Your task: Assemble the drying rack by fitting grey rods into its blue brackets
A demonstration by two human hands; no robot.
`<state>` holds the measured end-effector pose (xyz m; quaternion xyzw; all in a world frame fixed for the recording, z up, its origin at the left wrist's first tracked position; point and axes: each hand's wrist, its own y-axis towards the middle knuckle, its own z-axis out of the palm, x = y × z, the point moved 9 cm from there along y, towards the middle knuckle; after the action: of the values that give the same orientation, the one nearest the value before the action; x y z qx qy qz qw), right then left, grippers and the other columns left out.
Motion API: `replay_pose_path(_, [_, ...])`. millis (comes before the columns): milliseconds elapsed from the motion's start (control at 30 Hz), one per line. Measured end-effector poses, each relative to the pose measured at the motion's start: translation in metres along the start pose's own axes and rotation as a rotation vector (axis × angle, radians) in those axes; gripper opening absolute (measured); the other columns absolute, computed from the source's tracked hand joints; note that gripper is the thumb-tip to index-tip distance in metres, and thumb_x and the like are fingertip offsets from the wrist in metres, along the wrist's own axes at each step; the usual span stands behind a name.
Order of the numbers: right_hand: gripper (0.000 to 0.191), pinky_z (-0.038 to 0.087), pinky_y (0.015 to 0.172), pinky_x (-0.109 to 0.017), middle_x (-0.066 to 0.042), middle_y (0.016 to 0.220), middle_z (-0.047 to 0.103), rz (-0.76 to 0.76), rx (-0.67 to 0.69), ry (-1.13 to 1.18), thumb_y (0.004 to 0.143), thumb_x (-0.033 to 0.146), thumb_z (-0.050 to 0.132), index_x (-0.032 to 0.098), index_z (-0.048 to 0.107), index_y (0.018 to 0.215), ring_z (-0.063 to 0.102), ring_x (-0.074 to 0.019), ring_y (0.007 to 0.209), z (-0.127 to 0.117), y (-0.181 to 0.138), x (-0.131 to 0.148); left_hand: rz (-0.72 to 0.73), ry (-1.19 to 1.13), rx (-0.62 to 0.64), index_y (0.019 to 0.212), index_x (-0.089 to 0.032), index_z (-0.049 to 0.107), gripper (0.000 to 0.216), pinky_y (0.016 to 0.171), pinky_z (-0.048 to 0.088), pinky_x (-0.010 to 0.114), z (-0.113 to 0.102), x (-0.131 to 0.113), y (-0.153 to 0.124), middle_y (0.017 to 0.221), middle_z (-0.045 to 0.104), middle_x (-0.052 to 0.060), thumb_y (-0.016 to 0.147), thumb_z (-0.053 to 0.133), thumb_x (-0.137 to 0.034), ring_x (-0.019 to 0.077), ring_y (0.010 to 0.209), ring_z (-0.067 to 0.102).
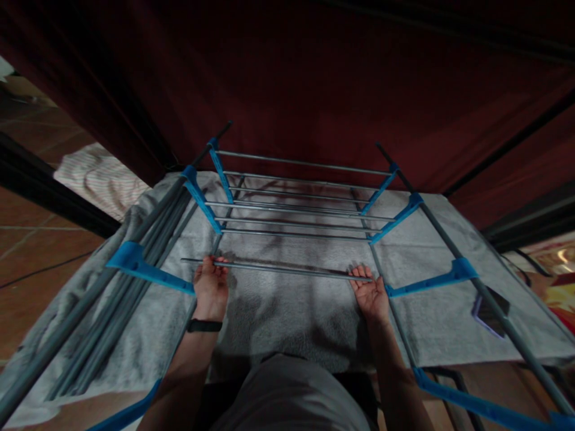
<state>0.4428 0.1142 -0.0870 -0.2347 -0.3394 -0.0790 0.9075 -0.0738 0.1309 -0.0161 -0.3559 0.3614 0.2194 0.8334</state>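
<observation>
A thin grey metal rod (287,271) lies level between my two hands, above the grey towel. My left hand (211,286), with a dark band at its wrist, grips the rod near its left end, which sticks out past the thumb. At the other end, my right hand (371,294) is palm up and holds the rod between thumb and fingers. Around both hands stands a rack frame of grey tubes with blue plastic brackets. The left bracket (153,272) and right bracket (431,281) beside my hands carry no rod. Several rods (287,208) span the brackets farther away.
A bundle of loose grey tubes (130,299) lies on the towel (278,311) at the left. A dark phone-like object with a purple edge (492,311) is beyond the right tube. Dark red fabric (287,78) hangs behind the rack. A striped cloth (101,179) is at the far left.
</observation>
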Motion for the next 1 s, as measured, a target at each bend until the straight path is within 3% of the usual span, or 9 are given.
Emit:
replay_pose_path(100, [0.023, 0.041, 0.123, -0.050, -0.004, 0.116, 0.077, 0.033, -0.022, 0.004, 0.094, 0.038, 0.058, 0.025, 0.071, 0.107, 0.068, -0.0176, 0.123, -0.003, 0.003, -0.003, -0.010, 0.005, 0.013, 0.085, -0.017, 0.062, 0.024, 0.055, 0.050, 0.017, 0.004, 0.002, -0.005, 0.070, 0.068, -0.002, 0.106, 0.051, -0.021, 0.0087, 0.062, 0.067])
replay_pose_path(200, [0.023, 0.043, 0.122, -0.049, -0.004, 0.113, 0.078, 0.048, -0.036, 0.015, 0.096, 0.030, 0.051, 0.025, 0.071, 0.107, 0.069, -0.0165, 0.120, -0.005, 0.005, -0.004, -0.029, 0.019, 0.043, 0.085, -0.016, 0.062, 0.025, 0.057, 0.051, 0.018, 0.009, 0.006, -0.010, 0.071, 0.070, 0.000, 0.106, 0.049, -0.016, 0.0098, 0.064, 0.069])
replay_pose_path(500, [0.022, 0.049, 0.118, -0.041, -0.001, 0.113, 0.078, 0.036, -0.014, 0.075, 0.098, 0.032, 0.053, 0.026, 0.072, 0.106, 0.071, -0.0139, 0.117, -0.003, 0.002, -0.001, -0.104, 0.069, 0.107, 0.084, -0.016, 0.064, 0.018, 0.074, 0.059, 0.023, 0.015, 0.026, -0.024, 0.079, 0.076, 0.003, 0.101, 0.059, -0.014, 0.0121, 0.074, 0.075])
replay_pose_path(700, [0.017, 0.053, 0.113, -0.041, -0.001, 0.107, 0.079, 0.047, -0.018, 0.045, 0.096, 0.039, 0.061, 0.027, 0.072, 0.095, 0.072, -0.0152, 0.114, -0.003, 0.004, -0.003, -0.117, 0.107, 0.098, 0.082, -0.017, 0.061, 0.018, 0.072, 0.058, 0.021, 0.012, 0.037, -0.026, 0.075, 0.076, 0.002, 0.099, 0.065, -0.015, 0.0118, 0.070, 0.074])
replay_pose_path(1000, [0.008, 0.055, 0.109, -0.036, 0.001, 0.106, 0.078, 0.064, -0.040, -0.013, 0.091, 0.024, 0.065, 0.028, 0.071, 0.094, 0.072, -0.0122, 0.108, -0.004, 0.008, -0.007, -0.206, 0.087, 0.215, 0.088, -0.015, 0.067, 0.011, 0.081, 0.062, 0.028, 0.024, 0.059, -0.042, 0.084, 0.079, 0.006, 0.098, 0.063, -0.013, 0.0157, 0.080, 0.078])
